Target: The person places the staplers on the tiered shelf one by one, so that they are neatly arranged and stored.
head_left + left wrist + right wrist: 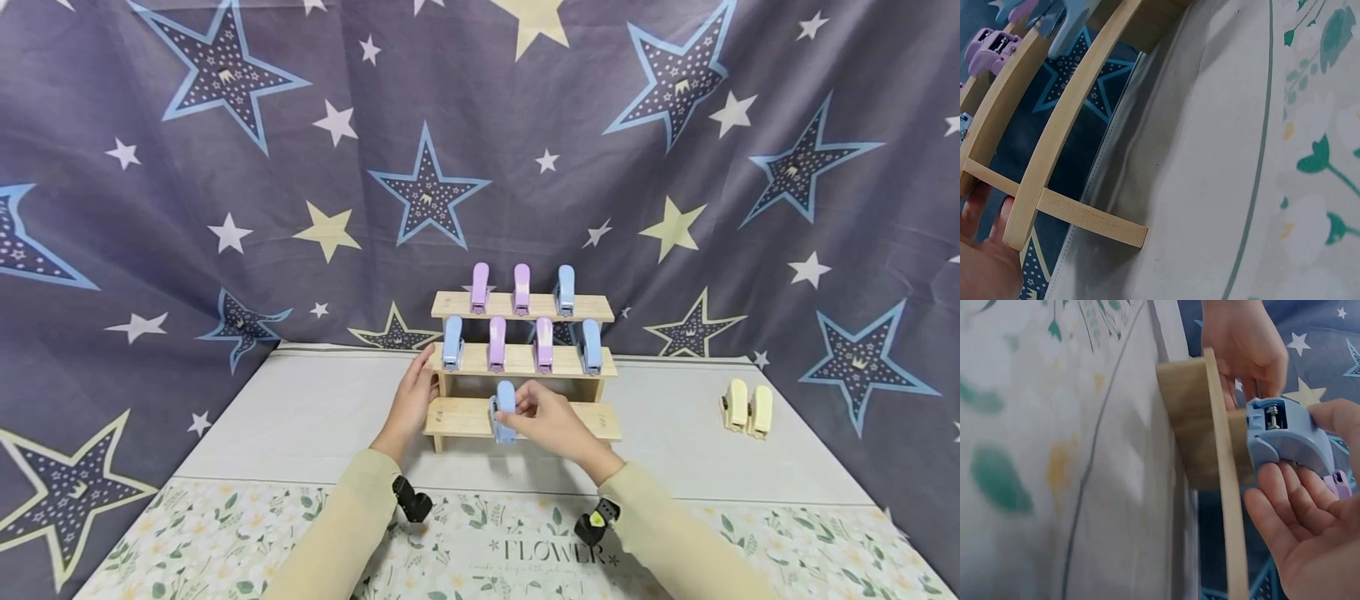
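Wooden stepped rack (592, 308): one, three shelves.
Top shelf: three staplers, two purple (480, 287) (521, 288), one blue (566, 289).
Middle shelf: four staplers, blue (452, 342), purple (497, 342), purple (543, 344), blue (591, 345).
Bottom shelf: one blue stapler (504, 411).
Desk (300, 417), right side: two yellow staplers (737, 404) (761, 410), side by side.
Total staplers: ten. Four blue, four purple, two yellow.
Hands in view: two, left hand (412, 404), right hand (551, 421).

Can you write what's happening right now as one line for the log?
left hand: grips wooden rack side | right hand: holds blue stapler at bottom shelf | yellow staplers: apart on table
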Tool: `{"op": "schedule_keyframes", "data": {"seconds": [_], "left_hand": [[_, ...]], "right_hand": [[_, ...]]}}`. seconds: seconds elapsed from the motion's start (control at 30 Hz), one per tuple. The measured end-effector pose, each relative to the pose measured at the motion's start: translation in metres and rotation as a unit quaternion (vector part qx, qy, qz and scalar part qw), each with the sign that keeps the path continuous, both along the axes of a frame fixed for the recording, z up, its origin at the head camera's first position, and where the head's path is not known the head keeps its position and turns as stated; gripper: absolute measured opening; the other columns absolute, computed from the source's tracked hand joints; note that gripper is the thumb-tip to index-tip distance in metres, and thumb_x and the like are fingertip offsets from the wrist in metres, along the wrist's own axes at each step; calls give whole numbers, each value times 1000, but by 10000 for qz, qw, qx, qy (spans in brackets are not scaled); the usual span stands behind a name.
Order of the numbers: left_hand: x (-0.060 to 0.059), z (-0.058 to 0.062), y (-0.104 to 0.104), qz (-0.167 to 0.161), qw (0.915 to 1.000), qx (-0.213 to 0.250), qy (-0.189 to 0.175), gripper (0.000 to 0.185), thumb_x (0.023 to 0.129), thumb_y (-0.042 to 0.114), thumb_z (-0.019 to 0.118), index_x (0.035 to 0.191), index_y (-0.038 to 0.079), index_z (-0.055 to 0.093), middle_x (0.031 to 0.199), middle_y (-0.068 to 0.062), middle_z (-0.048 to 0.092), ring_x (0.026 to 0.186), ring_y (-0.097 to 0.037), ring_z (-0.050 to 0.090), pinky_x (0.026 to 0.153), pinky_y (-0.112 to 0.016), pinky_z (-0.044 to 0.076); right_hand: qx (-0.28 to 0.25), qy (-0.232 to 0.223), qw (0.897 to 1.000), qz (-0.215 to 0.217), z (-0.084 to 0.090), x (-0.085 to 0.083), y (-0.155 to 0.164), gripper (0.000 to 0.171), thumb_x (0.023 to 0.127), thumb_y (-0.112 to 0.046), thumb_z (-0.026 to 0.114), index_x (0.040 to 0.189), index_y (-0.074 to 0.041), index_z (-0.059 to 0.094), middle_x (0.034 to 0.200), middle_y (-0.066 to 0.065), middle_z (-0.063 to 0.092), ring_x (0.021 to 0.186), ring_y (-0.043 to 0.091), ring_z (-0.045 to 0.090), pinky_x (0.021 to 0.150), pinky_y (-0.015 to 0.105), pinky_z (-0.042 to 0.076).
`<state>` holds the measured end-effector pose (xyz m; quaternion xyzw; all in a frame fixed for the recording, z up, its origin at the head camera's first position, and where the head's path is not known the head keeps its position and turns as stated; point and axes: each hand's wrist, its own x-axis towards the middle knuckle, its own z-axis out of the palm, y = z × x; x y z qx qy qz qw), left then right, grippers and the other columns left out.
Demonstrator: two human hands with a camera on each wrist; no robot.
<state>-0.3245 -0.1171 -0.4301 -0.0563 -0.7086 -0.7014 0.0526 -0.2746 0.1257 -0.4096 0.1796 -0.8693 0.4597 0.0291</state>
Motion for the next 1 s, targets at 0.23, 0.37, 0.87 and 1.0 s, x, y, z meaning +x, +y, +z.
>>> {"op": "schedule_keyframes", "data": {"seconds": [0.23,0.37,0.87,1.0], "left_hand": [[3,7,1,-69,9999,21,-76,48,111,14,27,158,4,27,159,-26,27,138,-47,38,116,-51,34],[1,1,0,-17,10000,26,-14,48,112,17,27,159,8,28,159,-23,29,138,-44,39,116,-48,34],[24,28,4,-122,9998,-121,90,48,111,11,27,157,0,26,156,-29,30,136,-47,40,115,-49,36],[22,26,3,-161,9998,-80,86,48,111,11,26,157,1,25,157,-28,29,136,-47,40,115,-49,36]], "right_hand": [[-272,-33,9996,-84,-10,-6,-25,34,89,-37,77,100,-11,59,90,0,63,79,15,58,65,28,53],[-421,-34,9989,-195,-14,-9,-38,35,88,-36,78,101,-9,59,90,0,64,80,15,59,67,28,54],[-484,18,9975,-524,-15,-15,-55,35,88,-35,79,100,-7,61,85,1,63,74,14,58,62,26,53],[-446,94,9973,-577,-14,-16,-56,37,88,-36,79,100,-6,62,85,1,63,73,13,57,61,26,52]]}}
